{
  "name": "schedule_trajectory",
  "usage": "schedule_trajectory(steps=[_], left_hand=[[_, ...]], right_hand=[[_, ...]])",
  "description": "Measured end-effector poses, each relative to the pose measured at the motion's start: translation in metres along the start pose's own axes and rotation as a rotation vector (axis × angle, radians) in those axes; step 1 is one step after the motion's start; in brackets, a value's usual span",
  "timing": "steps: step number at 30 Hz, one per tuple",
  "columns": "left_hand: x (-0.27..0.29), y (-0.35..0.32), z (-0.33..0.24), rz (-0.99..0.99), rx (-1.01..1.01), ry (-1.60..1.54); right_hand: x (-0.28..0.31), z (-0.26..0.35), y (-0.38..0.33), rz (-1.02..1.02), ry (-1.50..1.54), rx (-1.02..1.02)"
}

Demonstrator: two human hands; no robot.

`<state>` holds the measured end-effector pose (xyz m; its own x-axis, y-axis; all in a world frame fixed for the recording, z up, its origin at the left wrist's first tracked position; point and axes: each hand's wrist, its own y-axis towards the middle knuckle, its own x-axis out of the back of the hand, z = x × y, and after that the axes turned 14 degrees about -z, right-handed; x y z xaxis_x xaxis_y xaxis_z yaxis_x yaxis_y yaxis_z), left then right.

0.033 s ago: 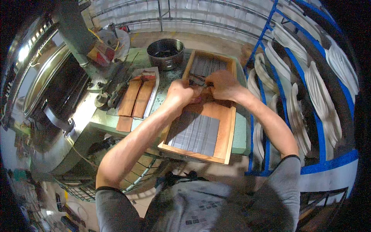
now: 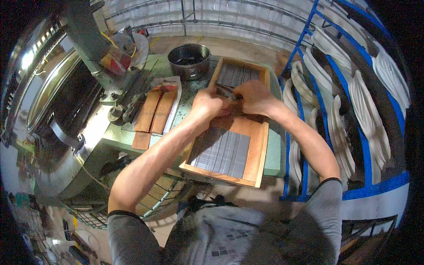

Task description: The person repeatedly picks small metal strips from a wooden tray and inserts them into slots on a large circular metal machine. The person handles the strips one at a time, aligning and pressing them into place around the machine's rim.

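Nearest the body, at about 6 o'clock, a shallow wooden tray (image 2: 258, 154) is lying lengthwise on the green bench top (image 2: 274, 154), its pale raised rim running away toward 12 o'clock. Flat grey metal strips (image 2: 223, 152) are lying side by side in its near half, dull and even in colour, packed edge to edge in neat rows; bare wood is showing along the tray's right side. Mid-tray, both hands are meeting over the strips: the left hand (image 2: 206, 104) is curling closed, and the right hand (image 2: 252, 98), at its 3 o'clock, is also closing, both pinching a small dark piece (image 2: 225, 91) between the fingertips; what the piece is cannot be told. Beyond the hands more grey strips (image 2: 238, 73) are filling the far end. At 9 o'clock of the tray two brown wooden slats (image 2: 154, 112) are resting on a plate. Farther, toward 11 o'clock, a round dark metal pot (image 2: 189, 59) is standing.
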<state>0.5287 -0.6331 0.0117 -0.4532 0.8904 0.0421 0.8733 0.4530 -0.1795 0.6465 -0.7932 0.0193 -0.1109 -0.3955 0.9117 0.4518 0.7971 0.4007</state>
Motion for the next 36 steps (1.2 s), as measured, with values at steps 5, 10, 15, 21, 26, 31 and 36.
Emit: schedule_trajectory(steps=[5,10,15,21,26,31,36], left_hand=[[-0.027,0.032,0.017,-0.124,-0.191,-0.097],[-0.052,0.033,0.017,-0.083,-0.091,-0.629],[-0.049,0.026,0.0,-0.322,-0.502,-0.219],[-0.032,0.018,-0.006,-0.323,-0.904,0.101],[-0.022,-0.02,-0.033,-0.188,-0.789,-0.019],[0.009,-0.082,-0.036,-0.069,-0.572,-0.093],[0.057,-0.132,-0.005,0.172,-0.292,-0.363]], right_hand=[[0.004,-0.003,-0.004,-0.098,0.13,-0.031],[0.015,0.019,-0.02,-0.358,0.348,-0.096],[0.028,0.035,-0.032,-0.6,0.257,-0.068],[0.036,0.013,-0.035,-0.666,0.35,-0.307],[0.048,0.028,-0.03,-0.775,0.846,-0.325],[0.074,0.069,-0.038,-0.541,1.059,-0.24],[0.091,0.14,-0.058,-0.361,0.775,-0.293]])
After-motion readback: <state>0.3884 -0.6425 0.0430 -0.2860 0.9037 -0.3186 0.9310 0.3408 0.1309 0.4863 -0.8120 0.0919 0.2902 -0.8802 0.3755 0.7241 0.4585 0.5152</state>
